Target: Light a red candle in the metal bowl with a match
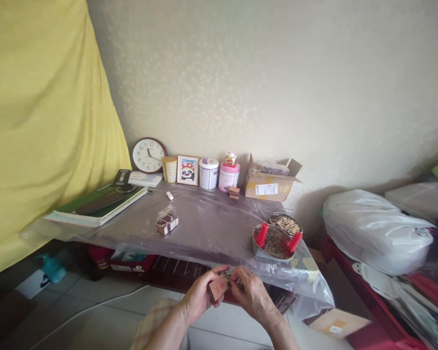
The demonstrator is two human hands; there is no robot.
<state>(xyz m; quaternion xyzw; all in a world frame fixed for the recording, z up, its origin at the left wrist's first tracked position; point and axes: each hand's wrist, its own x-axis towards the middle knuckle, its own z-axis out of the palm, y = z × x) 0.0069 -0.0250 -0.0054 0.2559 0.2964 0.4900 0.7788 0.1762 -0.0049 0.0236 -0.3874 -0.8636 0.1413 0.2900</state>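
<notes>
My left hand (pixel 200 294) holds a small brown matchbox (pixel 218 288) with red characters on its face, in front of the table edge. The far end of the box looks open, with pale stick ends showing there. My right hand (pixel 248 294) is closed in a pinch right at that end. Whatever its fingertips grip is too small and covered to make out. On the table, a wrapped pack of matchboxes (pixel 167 221) lies to the left. At the right stand a round tin of loose matchsticks (pixel 286 224) and a tin of dark grains (pixel 272 244) with two red cylinders.
Along the wall stand a clock (pixel 149 154), a panda picture frame (pixel 188 170), several canisters (pixel 208 173) and an open cardboard box (pixel 268 187). A small matchbox (pixel 234 193) sits near them. A green book (pixel 98 206) lies left. Plastic sheeting (pixel 211 218) covers the table; white bags (pixel 375 228) are at right.
</notes>
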